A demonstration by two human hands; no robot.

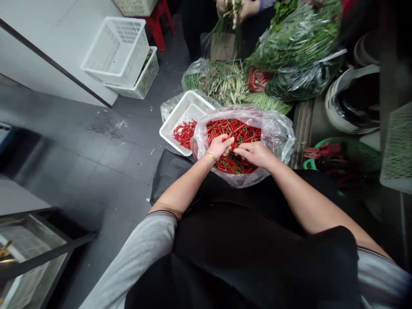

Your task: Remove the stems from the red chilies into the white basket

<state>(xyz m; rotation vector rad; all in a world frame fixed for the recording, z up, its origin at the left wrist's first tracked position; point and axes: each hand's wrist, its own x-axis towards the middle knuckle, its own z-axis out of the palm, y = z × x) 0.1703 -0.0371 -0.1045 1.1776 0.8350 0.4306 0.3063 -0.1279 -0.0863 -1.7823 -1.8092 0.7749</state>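
Note:
A clear plastic bag [277,128] full of red chilies [238,128] rests on my lap. My left hand [220,146] and my right hand [252,153] are both inside the bag's mouth, fingers curled and pinched over the chilies, fingertips nearly meeting. What each pinch holds is too small to make out. A gold bracelet sits on my left wrist. Just left of the bag, a white perforated basket [180,116] on the floor holds a small pile of red chilies [184,133].
Bags of green vegetables [296,38] lie beyond. Another person's hands [234,8] handle stalks at the top. Stacked white baskets [119,51] stand upper left, a green basin [350,154] and a white pot [350,103] at right. Grey tiled floor [96,154] lies to the left.

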